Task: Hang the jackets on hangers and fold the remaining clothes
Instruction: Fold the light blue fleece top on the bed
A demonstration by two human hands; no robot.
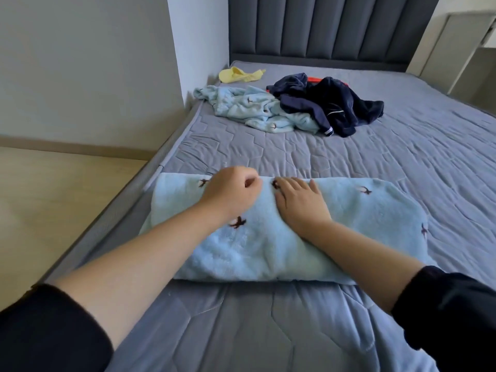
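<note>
Flat folded blue garment [268,251], long axis left-right across bed [295,151].

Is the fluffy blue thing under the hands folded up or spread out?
Folded. The light blue garment lies as a thick, tidy rectangle with a rounded, doubled near edge.

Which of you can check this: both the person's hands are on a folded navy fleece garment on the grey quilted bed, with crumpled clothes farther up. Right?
Not quite. In the head view the left hand and right hand are on a folded light-blue fleece garment; the navy garment lies crumpled farther up the grey quilted bed.
</note>
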